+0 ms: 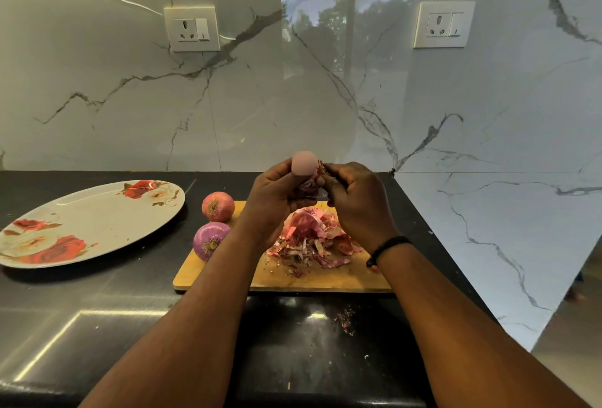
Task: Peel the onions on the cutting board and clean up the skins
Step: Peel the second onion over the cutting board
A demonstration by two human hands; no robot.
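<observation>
black tabletop [97, 326]; wooden cutting board [228, 280], skin pile [312, 241], two unpeeled onions [218, 206]. left hand [277, 202] grip grasps raised onion [304, 163]; right hand [355, 202] grip pinches its skin: best pulled rootward, over pile.

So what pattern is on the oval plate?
Red roses on cream, on the oval plate; the head view shows it.

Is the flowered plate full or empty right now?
Empty. The plate shows only its rose print; the skins sit piled on the cutting board.
</observation>
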